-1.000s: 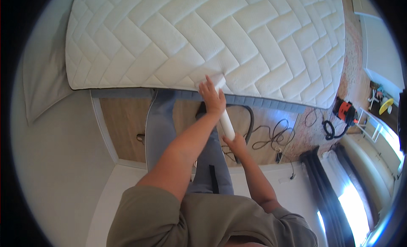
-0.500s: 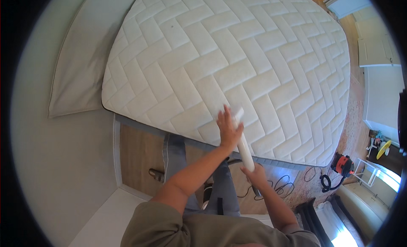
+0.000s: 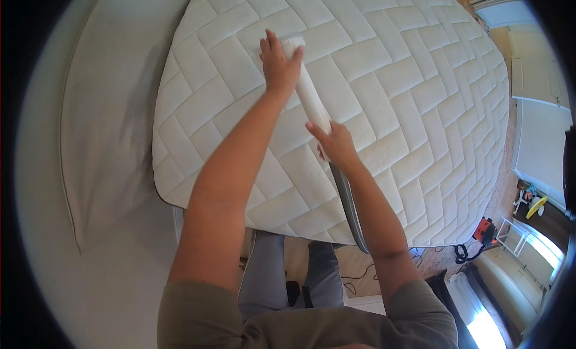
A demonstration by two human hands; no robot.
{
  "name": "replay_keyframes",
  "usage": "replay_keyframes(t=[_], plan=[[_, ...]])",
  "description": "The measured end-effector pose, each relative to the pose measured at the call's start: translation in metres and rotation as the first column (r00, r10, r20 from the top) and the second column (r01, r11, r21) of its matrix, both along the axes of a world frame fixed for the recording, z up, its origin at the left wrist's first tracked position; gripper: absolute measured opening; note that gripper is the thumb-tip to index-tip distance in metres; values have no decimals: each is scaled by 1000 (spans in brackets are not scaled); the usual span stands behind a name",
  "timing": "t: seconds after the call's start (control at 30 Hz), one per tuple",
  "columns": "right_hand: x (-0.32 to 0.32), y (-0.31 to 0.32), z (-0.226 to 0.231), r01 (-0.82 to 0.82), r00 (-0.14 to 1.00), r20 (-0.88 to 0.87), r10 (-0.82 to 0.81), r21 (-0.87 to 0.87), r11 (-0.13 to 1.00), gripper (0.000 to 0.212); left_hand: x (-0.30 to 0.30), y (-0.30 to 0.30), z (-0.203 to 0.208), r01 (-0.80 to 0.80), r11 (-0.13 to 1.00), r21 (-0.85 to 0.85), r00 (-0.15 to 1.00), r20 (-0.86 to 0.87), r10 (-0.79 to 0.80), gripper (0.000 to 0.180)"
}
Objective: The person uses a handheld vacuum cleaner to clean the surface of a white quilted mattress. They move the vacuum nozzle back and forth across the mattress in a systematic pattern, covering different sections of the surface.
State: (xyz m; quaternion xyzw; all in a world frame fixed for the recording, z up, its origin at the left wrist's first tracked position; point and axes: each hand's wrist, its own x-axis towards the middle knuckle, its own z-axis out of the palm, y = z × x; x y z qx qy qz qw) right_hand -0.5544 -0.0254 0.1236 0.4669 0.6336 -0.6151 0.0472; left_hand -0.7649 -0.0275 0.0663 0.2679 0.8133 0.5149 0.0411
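Observation:
A white vacuum wand [image 3: 313, 100] lies slantwise over the white quilted mattress [image 3: 384, 109]. At its far end, a nozzle head [image 3: 293, 42] rests against the mattress top. My left hand [image 3: 281, 67] grips the wand just behind this head, thumb across it and fingers along its left side. Lower down, my right hand [image 3: 337, 144] is wrapped round the near end of the tube. From under that hand a dark grey hose [image 3: 347, 205] runs back past the mattress's near edge, partly hidden by my right forearm.
A grey padded headboard [image 3: 108, 121] borders the mattress on the left. On the floor at the right stands a red and black vacuum cleaner [image 3: 485, 230] with a black hose. A cable [image 3: 360, 281] lies near my legs. White cabinets [image 3: 543, 130] line the far right.
Both hands have pushed the wand forward and to the left, from near the mattress edge toward its middle. My body leans further over the bed, and the hose now drapes across the mattress.

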Motion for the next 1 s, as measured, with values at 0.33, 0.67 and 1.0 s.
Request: replay_keyframes(t=[0.33,0.67,1.0], plan=[[-149,94,-50,-151,978,164,130,123,981,72,-175,90,-78,7,936,-351,1000,12,-3,87],[-151,89,-81,-123,981,149,123,-12,992,72,-164,91,-105,-68,892,-447,982,-189,-20,88],[-140,72,-73,-230,959,153,239,-71,971,68,-139,50,-67,-41,849,-527,988,-150,-46,87]])
